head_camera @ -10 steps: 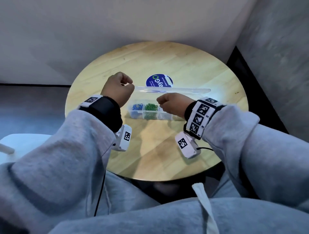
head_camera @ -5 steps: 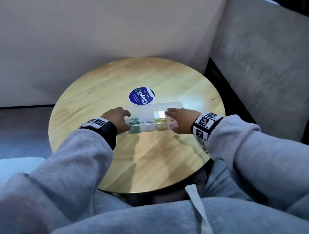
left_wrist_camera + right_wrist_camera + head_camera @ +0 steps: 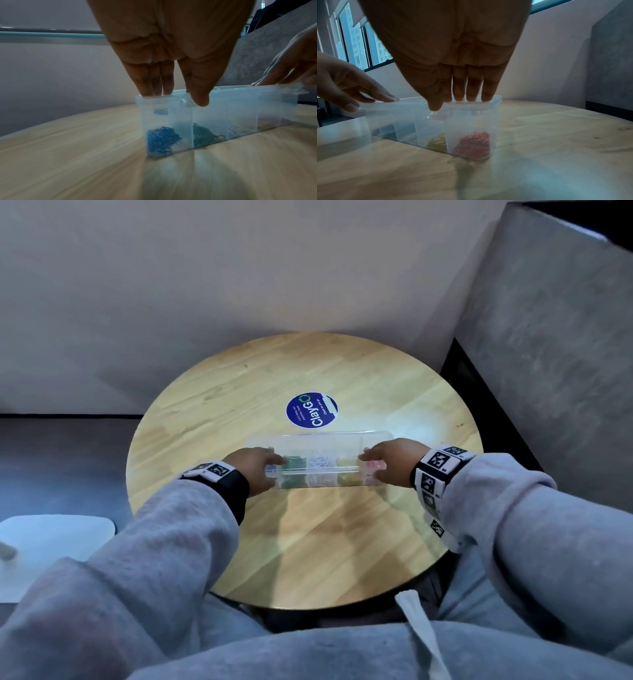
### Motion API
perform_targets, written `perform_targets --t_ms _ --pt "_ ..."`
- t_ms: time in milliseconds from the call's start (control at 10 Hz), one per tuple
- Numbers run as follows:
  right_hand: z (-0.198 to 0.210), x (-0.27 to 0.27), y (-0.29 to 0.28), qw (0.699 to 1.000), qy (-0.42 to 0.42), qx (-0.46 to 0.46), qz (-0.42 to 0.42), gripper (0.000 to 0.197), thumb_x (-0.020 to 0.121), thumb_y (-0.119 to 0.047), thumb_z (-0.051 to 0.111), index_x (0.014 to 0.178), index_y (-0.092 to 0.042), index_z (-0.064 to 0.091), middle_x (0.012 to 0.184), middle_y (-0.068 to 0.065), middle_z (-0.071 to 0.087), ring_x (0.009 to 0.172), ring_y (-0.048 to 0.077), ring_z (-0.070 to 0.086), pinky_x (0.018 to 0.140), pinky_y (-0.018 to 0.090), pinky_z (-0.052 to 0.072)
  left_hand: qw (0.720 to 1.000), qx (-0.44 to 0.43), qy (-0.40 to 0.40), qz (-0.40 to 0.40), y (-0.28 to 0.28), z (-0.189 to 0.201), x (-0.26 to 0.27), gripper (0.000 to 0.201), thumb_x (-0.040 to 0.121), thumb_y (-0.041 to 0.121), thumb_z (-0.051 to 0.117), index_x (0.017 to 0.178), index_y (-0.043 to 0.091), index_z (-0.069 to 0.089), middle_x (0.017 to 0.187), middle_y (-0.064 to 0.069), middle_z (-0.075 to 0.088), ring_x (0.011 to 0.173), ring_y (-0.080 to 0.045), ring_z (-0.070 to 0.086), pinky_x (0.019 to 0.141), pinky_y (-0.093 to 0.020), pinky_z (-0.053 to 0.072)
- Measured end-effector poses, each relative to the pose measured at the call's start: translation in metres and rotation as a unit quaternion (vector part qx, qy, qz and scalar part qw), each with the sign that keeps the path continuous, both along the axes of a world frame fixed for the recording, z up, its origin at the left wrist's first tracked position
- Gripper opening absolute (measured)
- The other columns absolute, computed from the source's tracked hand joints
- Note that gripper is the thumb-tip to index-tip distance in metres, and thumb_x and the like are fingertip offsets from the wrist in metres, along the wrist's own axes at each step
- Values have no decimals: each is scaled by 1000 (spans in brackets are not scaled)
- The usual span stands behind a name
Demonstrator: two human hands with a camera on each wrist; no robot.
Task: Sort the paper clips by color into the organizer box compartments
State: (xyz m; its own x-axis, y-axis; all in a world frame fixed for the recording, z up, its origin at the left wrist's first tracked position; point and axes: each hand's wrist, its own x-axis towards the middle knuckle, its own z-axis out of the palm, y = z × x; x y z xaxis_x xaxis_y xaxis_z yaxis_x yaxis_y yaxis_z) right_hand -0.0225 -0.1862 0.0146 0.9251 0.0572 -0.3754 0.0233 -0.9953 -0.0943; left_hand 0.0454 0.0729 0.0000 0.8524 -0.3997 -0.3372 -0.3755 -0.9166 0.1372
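The clear organizer box [image 3: 320,440] lies across the round wooden table [image 3: 308,542] with its lid down. Its compartments hold blue clips [image 3: 161,140], green clips [image 3: 294,465], white clips [image 3: 320,463], yellow clips [image 3: 437,142] and red clips [image 3: 474,144]. My left hand [image 3: 255,470] presses straight fingers [image 3: 154,86] on the lid's left end, thumb at the front latch. At the right end, my right hand [image 3: 387,462] presses the lid the same way, fingers [image 3: 474,92] straight, thumb on the front edge.
A round blue sticker [image 3: 311,409] sits on the table just behind the box. A white seat [image 3: 51,542] stands low at the left. A grey upholstered wall [image 3: 548,371] rises at the right, and my grey-clad legs are under the near edge.
One second ago both hands held the lid raised above the open box. The lid has come down and both hands now lie flat on it.
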Motion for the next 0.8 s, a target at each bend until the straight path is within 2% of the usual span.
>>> perform_targets --t_ms 100,200,400,500,600,700,800 --pt "-1 0 2 1000 -9 -2 -13 52 91 -30 54 141 -36 41 148 -12 41 132 14 43 106 26 34 1000 -8 -13 12 2 -2 -2 53 87 27 60 137 35 46 150 7 39 134 -16 41 104 -26 34" --pt "-7 1 7 999 -32 -9 -33 52 91 -32 55 141 -33 41 144 -9 45 129 15 46 104 27 38 998 -4 -54 28 1 -5 -3 49 86 27 62 133 30 49 137 3 52 122 -22 51 94 -29 41" --pt "-20 -3 17 997 -54 -56 -17 46 91 -24 53 135 -18 46 130 2 52 115 25 56 91 33 48 997 8 -67 26 0 -7 -4 40 86 30 61 124 24 52 130 1 55 115 -25 54 90 -32 44" --pt "-23 -4 18 996 -56 -68 -21 48 91 -22 53 138 -18 43 132 2 51 116 25 56 93 33 49 998 2 -60 30 1 -6 -4 41 84 29 63 123 24 53 129 0 56 114 -25 54 87 -30 43" --pt "-14 -4 14 996 -51 8 -71 55 88 -27 60 141 -24 43 140 -3 48 127 19 48 102 28 38 998 -15 -46 43 -2 -4 2 43 81 23 66 122 24 55 127 -1 58 112 -24 55 79 -25 38" --pt "-8 -15 5 987 -29 93 -128 60 85 -29 65 141 -25 44 145 -4 46 130 17 45 105 24 34 998 -37 -20 35 1 0 -3 49 80 22 66 127 25 54 134 -1 54 119 -23 53 84 -23 38" --pt "-5 -37 -15 964 -87 158 -197 52 86 -24 64 136 -24 49 142 0 50 128 17 49 103 24 37 993 -102 9 63 29 13 -18 62 84 30 67 140 26 42 153 -1 32 139 -16 33 106 -22 28"
